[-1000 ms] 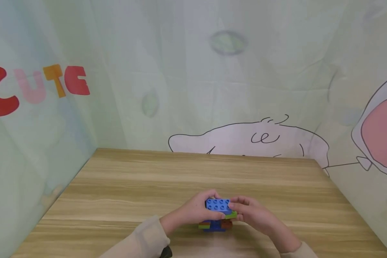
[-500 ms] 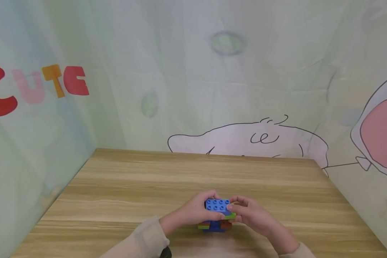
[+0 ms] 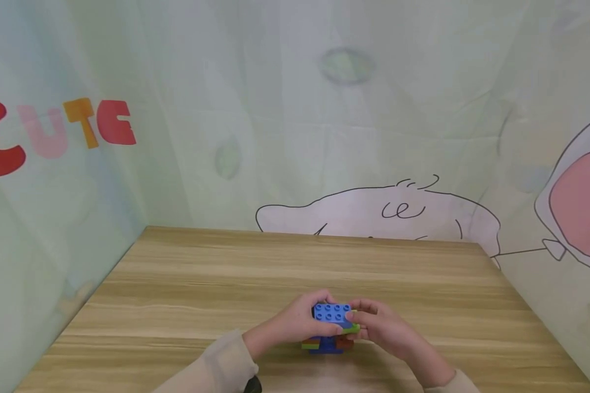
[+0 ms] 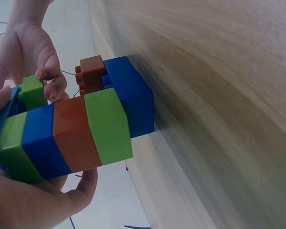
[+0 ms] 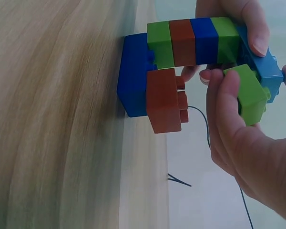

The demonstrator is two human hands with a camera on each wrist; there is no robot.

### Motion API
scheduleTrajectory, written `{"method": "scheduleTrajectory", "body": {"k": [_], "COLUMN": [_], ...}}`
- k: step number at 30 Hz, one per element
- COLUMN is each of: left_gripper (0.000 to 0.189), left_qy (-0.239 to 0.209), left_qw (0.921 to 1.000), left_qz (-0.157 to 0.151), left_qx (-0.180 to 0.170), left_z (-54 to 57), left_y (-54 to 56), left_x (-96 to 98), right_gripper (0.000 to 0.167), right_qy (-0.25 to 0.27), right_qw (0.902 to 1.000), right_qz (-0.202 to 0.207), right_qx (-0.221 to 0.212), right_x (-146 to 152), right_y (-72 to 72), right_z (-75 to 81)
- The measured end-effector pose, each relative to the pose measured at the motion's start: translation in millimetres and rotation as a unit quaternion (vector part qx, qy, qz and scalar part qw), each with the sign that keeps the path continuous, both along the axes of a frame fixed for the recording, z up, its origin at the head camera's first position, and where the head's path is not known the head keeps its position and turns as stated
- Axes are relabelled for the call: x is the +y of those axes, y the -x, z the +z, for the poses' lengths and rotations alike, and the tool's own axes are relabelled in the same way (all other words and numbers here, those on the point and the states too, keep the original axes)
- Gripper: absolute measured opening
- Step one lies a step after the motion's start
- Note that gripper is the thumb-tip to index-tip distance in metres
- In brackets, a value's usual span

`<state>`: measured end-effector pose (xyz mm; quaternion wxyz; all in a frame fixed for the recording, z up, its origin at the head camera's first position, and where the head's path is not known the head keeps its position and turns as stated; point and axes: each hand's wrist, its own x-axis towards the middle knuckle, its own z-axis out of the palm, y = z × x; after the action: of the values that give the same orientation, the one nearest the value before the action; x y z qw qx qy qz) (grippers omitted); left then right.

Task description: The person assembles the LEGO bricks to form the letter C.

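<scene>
A toy building-brick structure stands on the table. Its dark blue base brick (image 5: 133,74) carries a column of green, brown, dark blue and green bricks (image 4: 70,135) on one side. A single brown brick (image 5: 163,101) sits on the base's other side. Across the column's top lies a light blue brick (image 3: 328,312), studs up, overhanging to the right. My left hand (image 3: 302,317) grips the top of the column and the light blue brick. Under the overhang, my right hand (image 3: 384,326) pinches a green brick (image 5: 251,90), its thumb at the light blue brick. Whether those two bricks are joined I cannot tell.
The wood-grain table (image 3: 201,284) extends around the structure. Behind it hangs a printed cloth backdrop (image 3: 285,120), with further cloth at both sides. A dark band (image 3: 253,383) shows by the left sleeve.
Both hands stay nearly in place on the structure. Only a small shift of the right hand's green brick beside the light blue one is visible.
</scene>
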<state>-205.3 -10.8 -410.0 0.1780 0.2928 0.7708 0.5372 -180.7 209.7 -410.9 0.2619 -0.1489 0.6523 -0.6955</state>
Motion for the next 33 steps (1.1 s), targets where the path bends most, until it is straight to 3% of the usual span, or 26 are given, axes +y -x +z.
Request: {"method": "scheduleTrajectory", "body": {"k": [23, 33], "left_gripper": [0.025, 0.024], "left_qy": [0.003, 0.000], "left_qw": [0.9999, 0.9998], "left_qz": [-0.002, -0.001], "left_qx": [-0.015, -0.018], "left_z": [-0.9, -1.4], "left_y": [1.1, 1.2], "left_x": [0.1, -0.9], "right_gripper": [0.024, 0.019], "right_qy": [0.045, 0.048], "right_qw": [0.9976, 0.9979], "right_qz": [0.014, 0.026], "right_qx": [-0.051, -0.035], "right_x": [-2.7, -1.9], "right_y": [3.3, 2.7], "right_z": [-0.6, 1.0]}}
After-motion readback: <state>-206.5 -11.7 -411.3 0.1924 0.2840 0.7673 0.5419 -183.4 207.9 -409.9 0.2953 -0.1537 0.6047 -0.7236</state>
